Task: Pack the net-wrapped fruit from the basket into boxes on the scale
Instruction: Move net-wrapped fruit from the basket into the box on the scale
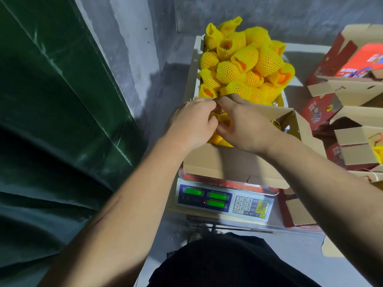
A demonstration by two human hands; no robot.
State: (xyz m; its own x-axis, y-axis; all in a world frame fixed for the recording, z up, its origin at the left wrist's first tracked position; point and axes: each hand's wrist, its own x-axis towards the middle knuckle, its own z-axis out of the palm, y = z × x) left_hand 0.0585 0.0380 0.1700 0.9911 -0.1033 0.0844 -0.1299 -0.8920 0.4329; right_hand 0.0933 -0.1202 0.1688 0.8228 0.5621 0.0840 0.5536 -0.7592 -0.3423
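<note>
An open cardboard box [238,162] stands on a digital scale [223,200] in front of me. Yellow net-wrapped fruit [222,139] lies inside it, mostly hidden under my hands. My left hand [193,123] and my right hand [246,121] are side by side over the box's far left corner, fingers curled down onto the netted fruit there. Just behind the box, a white basket [196,59] is heaped with several net-wrapped orange fruits [244,65].
Red and brown cardboard boxes [339,88], open or flattened, are stacked at the right. A dark green curtain [51,100] hangs at the left. A grey wall stands behind the basket. The scale's green displays are lit.
</note>
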